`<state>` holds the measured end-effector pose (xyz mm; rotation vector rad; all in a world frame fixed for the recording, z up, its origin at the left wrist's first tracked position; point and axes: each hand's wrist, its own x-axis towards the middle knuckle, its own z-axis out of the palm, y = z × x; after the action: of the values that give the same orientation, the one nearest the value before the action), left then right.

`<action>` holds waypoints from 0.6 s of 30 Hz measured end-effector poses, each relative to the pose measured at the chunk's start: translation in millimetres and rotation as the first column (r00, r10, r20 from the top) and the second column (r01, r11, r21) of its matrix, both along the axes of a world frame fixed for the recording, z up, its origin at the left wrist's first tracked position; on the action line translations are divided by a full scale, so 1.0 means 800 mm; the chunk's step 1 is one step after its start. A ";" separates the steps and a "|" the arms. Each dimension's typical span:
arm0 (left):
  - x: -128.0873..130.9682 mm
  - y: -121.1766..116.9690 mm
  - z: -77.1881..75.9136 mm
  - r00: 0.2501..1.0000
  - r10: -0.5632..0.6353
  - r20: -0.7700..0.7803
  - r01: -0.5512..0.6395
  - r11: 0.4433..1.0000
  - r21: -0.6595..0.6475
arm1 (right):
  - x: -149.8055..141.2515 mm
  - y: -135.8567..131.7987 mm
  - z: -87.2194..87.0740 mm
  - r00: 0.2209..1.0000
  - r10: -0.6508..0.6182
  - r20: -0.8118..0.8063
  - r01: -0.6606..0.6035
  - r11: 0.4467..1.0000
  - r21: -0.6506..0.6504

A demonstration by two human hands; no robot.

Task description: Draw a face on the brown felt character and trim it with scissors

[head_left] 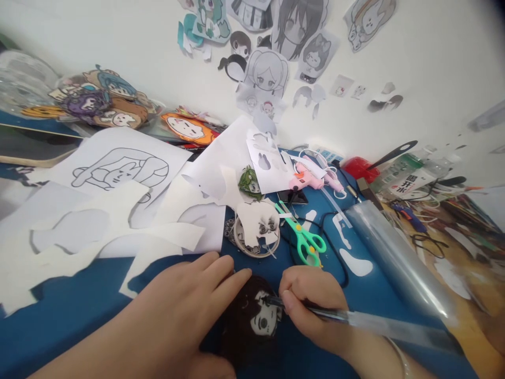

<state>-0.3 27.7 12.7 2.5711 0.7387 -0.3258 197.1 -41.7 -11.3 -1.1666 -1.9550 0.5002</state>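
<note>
A dark-haired cartoon-face cutout (256,321) lies on the blue table surface (79,310) near the front edge. My left hand (185,305) rests flat with fingers stretched out, its fingertips touching the cutout's upper left edge. My right hand (311,305) is closed around a pen (335,314) with a clear barrel; the dark tip touches the face area of the cutout.
Green scissors (303,237), a tape roll with a paper cutout on it (256,231), a pink glue gun (305,180) and a clear plastic sheet roll (394,252) lie behind my hands. White paper scraps (98,221) cover the left. Drawings hang on the wall (434,79).
</note>
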 end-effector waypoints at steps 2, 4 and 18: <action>0.000 0.001 0.000 1.000 -0.002 -0.004 0.002 1.000 -0.003 | 0.000 0.000 0.000 1.000 -0.004 0.008 0.004 1.000 0.003; 0.000 0.002 0.000 1.000 0.009 -0.004 -0.009 1.000 0.007 | 0.000 0.000 0.000 1.000 -0.019 0.023 0.019 1.000 0.010; -0.001 0.001 -0.001 1.000 0.008 0.013 -0.008 1.000 -0.002 | -0.001 0.000 0.002 1.000 -0.010 -0.024 0.010 1.000 -0.003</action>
<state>-1.5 28.3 12.0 2.5656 0.7441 -0.3068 196.0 -41.9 -9.8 -1.1667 -1.9276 0.5100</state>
